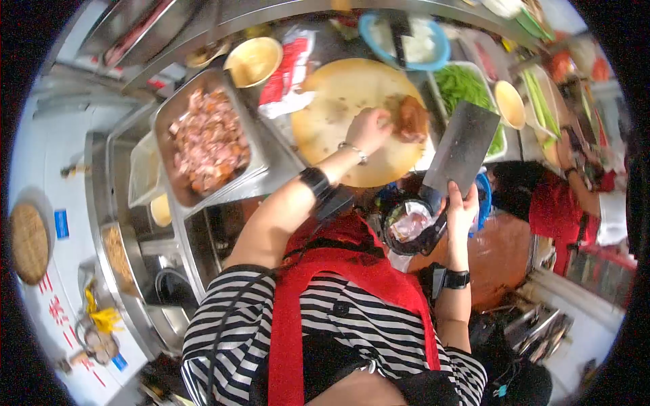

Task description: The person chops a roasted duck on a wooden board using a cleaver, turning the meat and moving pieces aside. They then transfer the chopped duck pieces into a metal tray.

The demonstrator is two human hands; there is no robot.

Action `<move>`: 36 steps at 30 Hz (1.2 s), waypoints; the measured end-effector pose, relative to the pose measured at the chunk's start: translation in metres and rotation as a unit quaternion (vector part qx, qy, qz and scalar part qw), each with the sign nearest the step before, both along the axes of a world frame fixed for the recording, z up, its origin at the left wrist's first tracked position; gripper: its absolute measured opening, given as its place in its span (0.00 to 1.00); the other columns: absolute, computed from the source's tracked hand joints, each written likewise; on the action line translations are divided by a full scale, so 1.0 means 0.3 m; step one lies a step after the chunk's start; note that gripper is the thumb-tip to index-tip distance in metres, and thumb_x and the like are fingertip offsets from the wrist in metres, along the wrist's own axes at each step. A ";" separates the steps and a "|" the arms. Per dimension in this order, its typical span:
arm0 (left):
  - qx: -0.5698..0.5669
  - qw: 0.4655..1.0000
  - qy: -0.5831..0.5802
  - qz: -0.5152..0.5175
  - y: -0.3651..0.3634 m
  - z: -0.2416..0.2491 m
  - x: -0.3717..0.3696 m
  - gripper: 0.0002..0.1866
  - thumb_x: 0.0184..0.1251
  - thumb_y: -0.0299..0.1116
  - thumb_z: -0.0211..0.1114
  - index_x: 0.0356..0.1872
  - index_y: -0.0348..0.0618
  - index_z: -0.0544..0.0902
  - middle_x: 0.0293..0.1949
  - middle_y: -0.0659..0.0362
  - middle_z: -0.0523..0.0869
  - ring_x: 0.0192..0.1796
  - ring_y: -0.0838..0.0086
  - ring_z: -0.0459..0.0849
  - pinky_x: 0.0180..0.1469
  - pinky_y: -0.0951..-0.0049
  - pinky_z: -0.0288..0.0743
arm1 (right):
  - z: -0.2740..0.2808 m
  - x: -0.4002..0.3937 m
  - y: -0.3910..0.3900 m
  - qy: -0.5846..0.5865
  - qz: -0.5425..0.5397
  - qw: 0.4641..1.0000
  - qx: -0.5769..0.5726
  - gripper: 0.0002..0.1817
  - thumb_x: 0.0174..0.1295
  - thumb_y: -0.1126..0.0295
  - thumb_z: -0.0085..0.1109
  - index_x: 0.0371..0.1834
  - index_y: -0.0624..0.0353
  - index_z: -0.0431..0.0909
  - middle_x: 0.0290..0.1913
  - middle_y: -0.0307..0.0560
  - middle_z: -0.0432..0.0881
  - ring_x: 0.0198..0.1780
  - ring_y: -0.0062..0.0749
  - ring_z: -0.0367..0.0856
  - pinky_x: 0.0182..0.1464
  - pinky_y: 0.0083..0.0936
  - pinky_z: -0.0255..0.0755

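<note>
My right hand [463, 206] grips a cleaver [465, 142] by its handle, the broad grey blade raised between the cutting board and the tray of greens. On the round cutting board [332, 88] lies a reddish-brown piece of meat [411, 120] near the right edge. Just left of that meat is my left hand [370, 130], its fingers curled closed over the board; whether anything is inside them is hidden. Below the cleaver, a dark bin [399, 247] lined with a bag holds scraps.
To the left stands a metal tray [254, 162] of chopped meat, with a yellow bowl [254, 62] and a red-and-white bag [288, 78] behind. A blue basin [443, 54] and a tray of sliced greens [467, 88] flank the board. Another person in a red apron [558, 210] works at right.
</note>
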State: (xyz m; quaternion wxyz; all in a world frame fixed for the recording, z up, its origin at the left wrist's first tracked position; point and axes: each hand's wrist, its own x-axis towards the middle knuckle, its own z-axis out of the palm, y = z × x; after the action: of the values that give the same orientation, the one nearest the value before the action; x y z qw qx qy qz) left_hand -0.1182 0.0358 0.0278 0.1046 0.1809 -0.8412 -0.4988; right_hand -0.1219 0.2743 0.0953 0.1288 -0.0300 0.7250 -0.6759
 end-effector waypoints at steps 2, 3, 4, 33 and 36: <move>-0.104 0.993 -0.002 0.049 0.101 -0.039 -0.121 0.27 0.45 0.42 0.66 0.47 0.41 0.71 0.47 0.45 0.74 0.45 0.57 0.75 0.46 0.66 0.71 | -0.062 0.013 0.113 0.034 -0.035 0.998 0.034 0.07 0.58 0.74 0.50 0.38 0.62 0.66 0.23 0.43 0.73 0.13 0.19 0.66 0.13 0.17 0.62; -0.087 0.994 -0.008 0.070 0.147 -0.084 -0.180 0.39 0.40 0.43 0.68 0.56 0.42 0.61 0.52 0.42 0.68 0.52 0.55 0.70 0.51 0.64 0.68 | -0.084 0.021 0.164 0.067 -0.050 0.994 0.067 0.07 0.59 0.74 0.50 0.38 0.62 0.65 0.24 0.43 0.73 0.13 0.19 0.66 0.12 0.17 0.62; -0.085 0.995 -0.008 0.058 0.181 -0.138 -0.240 0.39 0.40 0.43 0.68 0.56 0.42 0.61 0.52 0.42 0.68 0.52 0.55 0.70 0.51 0.64 0.68 | -0.070 0.039 0.190 0.065 -0.062 0.993 0.071 0.07 0.59 0.74 0.50 0.38 0.62 0.65 0.24 0.43 0.73 0.13 0.19 0.66 0.12 0.17 0.62; -0.200 0.976 0.053 0.066 -0.177 -0.144 0.130 0.15 0.50 0.25 0.57 0.42 0.42 0.74 0.43 0.51 0.76 0.45 0.61 0.77 0.46 0.67 0.72 | -0.081 -0.124 -0.120 0.322 0.233 0.840 0.370 0.10 0.54 0.61 0.53 0.30 0.55 0.69 0.16 0.60 0.74 0.22 0.57 0.75 0.25 0.47 0.68; -0.116 0.989 0.039 0.088 -0.148 -0.214 0.182 0.20 0.51 0.32 0.62 0.45 0.38 0.71 0.39 0.51 0.78 0.41 0.64 0.78 0.45 0.70 0.72 | -0.073 -0.070 -0.173 0.305 0.230 0.842 0.382 0.11 0.54 0.60 0.53 0.30 0.55 0.68 0.17 0.60 0.74 0.23 0.58 0.75 0.25 0.47 0.68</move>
State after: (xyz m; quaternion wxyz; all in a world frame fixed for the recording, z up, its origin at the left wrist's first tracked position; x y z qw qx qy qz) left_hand -0.0636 -0.0087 -0.0363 0.2012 0.2211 -0.8694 -0.3934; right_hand -0.1429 0.2223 0.0733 0.0543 -0.3491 0.9005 -0.2535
